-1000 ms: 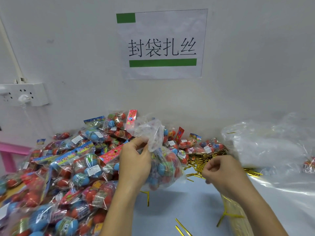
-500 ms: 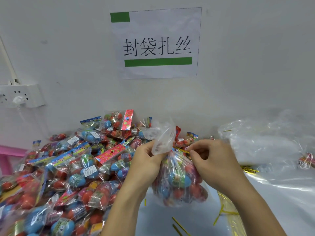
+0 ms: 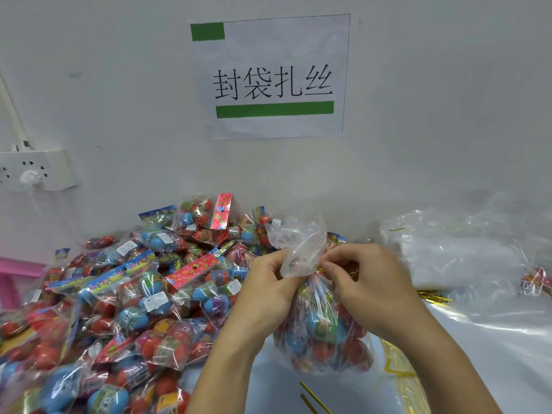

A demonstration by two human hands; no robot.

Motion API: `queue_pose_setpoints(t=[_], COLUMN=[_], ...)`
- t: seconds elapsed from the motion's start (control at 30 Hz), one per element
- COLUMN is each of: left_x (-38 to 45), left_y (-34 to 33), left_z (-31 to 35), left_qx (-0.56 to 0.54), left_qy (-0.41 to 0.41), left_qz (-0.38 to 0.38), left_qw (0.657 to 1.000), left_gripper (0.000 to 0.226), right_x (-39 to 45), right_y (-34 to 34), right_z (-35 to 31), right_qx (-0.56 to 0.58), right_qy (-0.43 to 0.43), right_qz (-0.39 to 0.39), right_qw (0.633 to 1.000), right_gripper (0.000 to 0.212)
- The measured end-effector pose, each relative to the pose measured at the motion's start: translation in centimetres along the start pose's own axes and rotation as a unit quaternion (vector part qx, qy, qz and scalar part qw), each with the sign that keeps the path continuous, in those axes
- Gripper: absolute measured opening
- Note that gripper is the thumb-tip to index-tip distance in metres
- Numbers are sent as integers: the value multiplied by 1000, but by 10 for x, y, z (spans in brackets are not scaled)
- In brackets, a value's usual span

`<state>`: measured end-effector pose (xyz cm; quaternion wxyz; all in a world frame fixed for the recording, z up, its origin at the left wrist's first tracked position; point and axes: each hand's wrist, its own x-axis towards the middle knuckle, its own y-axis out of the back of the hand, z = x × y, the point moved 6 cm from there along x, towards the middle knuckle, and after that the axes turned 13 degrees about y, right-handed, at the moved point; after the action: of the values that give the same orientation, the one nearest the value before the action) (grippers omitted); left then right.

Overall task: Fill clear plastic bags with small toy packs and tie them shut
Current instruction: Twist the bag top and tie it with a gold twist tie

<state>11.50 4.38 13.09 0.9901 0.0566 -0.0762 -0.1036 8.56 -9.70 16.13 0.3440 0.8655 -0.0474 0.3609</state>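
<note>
A filled bag (image 3: 321, 330) of toy packs is held upright above the bench (image 3: 493, 354), and everything else is placed here relative to it. Its gathered neck (image 3: 298, 249) is gripped from the left by the left hand (image 3: 268, 291), whose fingers are curled round the bunched plastic just below the loose, flared top. The right hand (image 3: 367, 282) is set against the neck from the right, with thumb and forefinger pinched together at the plastic; a glint of gold is seen there, so a twist tie (image 3: 321, 268) is judged to be held, though most of it is hidden.

The step in hand is judged to be the tying. It would be done best if the neck were kept squeezed tight and low, close to the packs, so that little slack is left inside. The tie should be laid across the neck just above the gripping fingers, wrapped fully round, and its two ends twisted together several times while the bag is kept from turning. The grip should not be eased until the twist is firm, or the plastic may spring open.

To the left of the bag a large heap of toy packs (image 3: 125, 294) is piled against the wall. To its right, loose gold ties (image 3: 433, 297) are scattered beside a stack of empty clear bags (image 3: 463, 249).
</note>
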Motion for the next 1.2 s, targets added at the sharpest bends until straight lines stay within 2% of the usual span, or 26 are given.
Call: queue_pose_setpoints(t=[0.13, 0.23, 0.4, 0.53, 0.83, 0.93, 1.2], left_x=[-2, -3, -4, -5, -3, -2, -2], left_y=[2, 3, 4, 4, 4, 4, 4], left_z=[6, 10, 11, 13, 10, 10, 8], left_qx=[-3, -6, -30, -47, -85, -92, -88], left_qy=[-7, -12, -12, -10, -2, -1, 8], left_qz=[10, 25, 36, 39, 24, 19, 7], left_qw=[1000, 1000, 999, 998, 996, 996, 996], left_gripper=[26, 34, 29, 36, 15, 14, 15], right_x=[0, 1, -1, -4, -6, -6, -7], right_y=[-1, -1, -1, 0, -5, -4, -1], right_z=[-2, -3, 5, 16, 13, 10, 10], right_qx=[4, 14, 60, 104, 216, 237, 241], right_qy=[-4, -13, -66, -121, -116, -108, -107], right_qz=[10, 22, 37, 47, 1, 7, 26], right_qw=[1000, 1000, 995, 986, 970, 966, 964], right_gripper=[40, 34, 22, 36, 24, 15, 18])
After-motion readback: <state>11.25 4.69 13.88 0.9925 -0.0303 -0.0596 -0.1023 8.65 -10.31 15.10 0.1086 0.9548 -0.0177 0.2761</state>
